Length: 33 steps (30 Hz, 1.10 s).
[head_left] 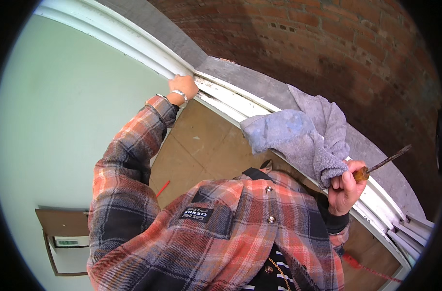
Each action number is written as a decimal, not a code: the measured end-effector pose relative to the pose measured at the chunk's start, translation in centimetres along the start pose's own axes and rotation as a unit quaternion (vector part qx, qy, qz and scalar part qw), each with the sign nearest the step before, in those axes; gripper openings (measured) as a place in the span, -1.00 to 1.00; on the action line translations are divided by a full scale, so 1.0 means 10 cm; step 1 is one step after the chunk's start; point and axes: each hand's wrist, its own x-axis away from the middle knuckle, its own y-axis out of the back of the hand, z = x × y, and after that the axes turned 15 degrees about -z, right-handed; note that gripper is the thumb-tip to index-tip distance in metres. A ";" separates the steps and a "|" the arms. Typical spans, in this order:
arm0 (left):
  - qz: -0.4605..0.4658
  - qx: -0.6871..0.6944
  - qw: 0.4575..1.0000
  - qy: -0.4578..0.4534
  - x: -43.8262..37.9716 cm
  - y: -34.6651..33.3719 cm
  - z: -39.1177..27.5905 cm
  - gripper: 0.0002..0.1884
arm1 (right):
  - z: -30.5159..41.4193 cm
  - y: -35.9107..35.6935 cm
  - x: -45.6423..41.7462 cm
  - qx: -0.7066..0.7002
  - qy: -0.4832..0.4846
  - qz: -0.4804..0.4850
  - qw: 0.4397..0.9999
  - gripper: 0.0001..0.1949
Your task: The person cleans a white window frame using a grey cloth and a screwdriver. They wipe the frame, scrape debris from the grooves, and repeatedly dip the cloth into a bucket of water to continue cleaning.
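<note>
My left hand [183, 86], a silver bracelet at its wrist, rests with curled fingers on the white window frame [133, 40] near its corner; whether it holds anything is hidden. My right hand [346, 189] grips a screwdriver-like tool [362, 174] by its amber handle, with the dark, worn shaft pointing up and outward. A grey terry cloth [315, 138] is bunched against the fingers of the same hand and drapes over the white sill track [239, 105] and the grey ledge. Dirt and dark marks show in the track beside my left hand.
A brick wall [315, 43] stands beyond the grey outer ledge [264, 83]. Pale green wall [61, 91] lies at the left. Below are brown floor tiles [203, 145] with a thin red object [163, 188]. Upright window frame parts [410, 232] stand at the lower right, near a red cord [377, 272].
</note>
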 end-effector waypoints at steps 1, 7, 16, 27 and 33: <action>0.010 -0.014 1.000 -0.009 0.03 0.00 -0.02 -0.73 | 0.00 0.00 0.00 -0.002 -0.003 0.002 1.000 -0.82; 0.061 -0.007 0.997 -0.037 0.16 -0.02 -0.09 -0.73 | 0.01 -0.01 0.01 -0.008 -0.011 0.009 1.000 -0.83; 0.000 0.181 0.983 -0.022 0.21 -0.09 0.13 -0.75 | 0.03 -0.04 0.01 -0.006 -0.021 0.013 1.000 -0.83; -0.012 -0.009 0.999 -0.036 0.36 -0.13 -0.20 -0.74 | 0.05 -0.03 0.01 0.016 -0.039 0.029 0.999 -0.83; -0.046 0.118 0.991 -0.047 0.47 0.00 -0.19 -0.73 | 0.09 -0.04 0.02 0.029 -0.046 0.026 0.998 -0.83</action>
